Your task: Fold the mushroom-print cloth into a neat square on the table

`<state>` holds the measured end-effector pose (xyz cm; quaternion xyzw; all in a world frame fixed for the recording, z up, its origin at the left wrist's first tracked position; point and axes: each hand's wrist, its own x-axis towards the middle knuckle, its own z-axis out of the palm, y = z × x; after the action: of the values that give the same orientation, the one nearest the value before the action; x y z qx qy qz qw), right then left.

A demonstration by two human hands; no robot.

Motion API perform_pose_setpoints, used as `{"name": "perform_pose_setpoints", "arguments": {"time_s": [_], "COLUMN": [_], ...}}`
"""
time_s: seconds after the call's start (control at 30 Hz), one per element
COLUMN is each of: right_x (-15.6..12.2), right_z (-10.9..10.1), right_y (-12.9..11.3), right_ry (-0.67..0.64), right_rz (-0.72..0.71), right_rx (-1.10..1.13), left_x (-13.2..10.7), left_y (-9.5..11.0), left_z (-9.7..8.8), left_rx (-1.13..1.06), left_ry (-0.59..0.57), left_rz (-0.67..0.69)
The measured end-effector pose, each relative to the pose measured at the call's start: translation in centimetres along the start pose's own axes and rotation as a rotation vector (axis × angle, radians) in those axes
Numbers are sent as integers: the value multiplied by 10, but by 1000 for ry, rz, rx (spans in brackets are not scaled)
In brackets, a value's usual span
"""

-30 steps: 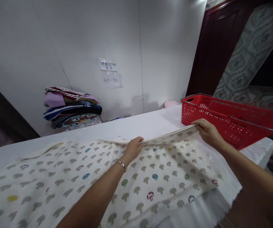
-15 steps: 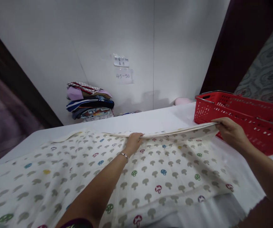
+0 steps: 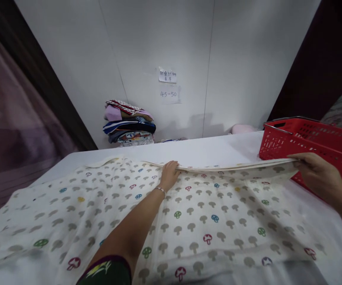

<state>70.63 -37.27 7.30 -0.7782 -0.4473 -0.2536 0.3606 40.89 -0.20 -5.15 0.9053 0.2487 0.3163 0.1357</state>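
A white cloth (image 3: 199,225) printed with grey and coloured mushrooms is spread over the near part of the table, its far edge doubled in layers. At the middle of that edge is my left hand (image 3: 170,176), fingers closed together on the layers; a thin bracelet circles the wrist. My right hand (image 3: 318,172) pinches the cloth's far right corner between thumb and fingers. That corner is raised off the table, and the edge runs fairly straight between both hands. Some wrinkles cross the cloth's left half.
A red plastic basket (image 3: 307,146) with metal handles stands at the right, just behind my right hand. Folded fabrics (image 3: 130,122) are stacked at the back left of the white table (image 3: 215,146). Paper signs (image 3: 168,94) hang on the wall. A pink object (image 3: 242,128) sits at the back.
The view has turned slightly left, so everything sits further right. My right hand still holds the corner, and my left hand stays on the edge, nearer the cloth's left part.
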Motion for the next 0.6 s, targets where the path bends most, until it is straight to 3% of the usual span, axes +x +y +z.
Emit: {"name": "perform_pose_setpoints", "arguments": {"time_s": [0.33,0.6], "right_x": [2,3], "right_z": [-2,-4], "right_y": [-3,5], "right_ry": [-4,3], "right_rz": [-3,61], "right_rx": [-15,-19], "left_x": [6,7], "left_y": [-5,-4], "left_z": [-7,-36], "left_rx": [-4,-119], "left_ry": [-68,-263], "left_rz": [-24,-60]}}
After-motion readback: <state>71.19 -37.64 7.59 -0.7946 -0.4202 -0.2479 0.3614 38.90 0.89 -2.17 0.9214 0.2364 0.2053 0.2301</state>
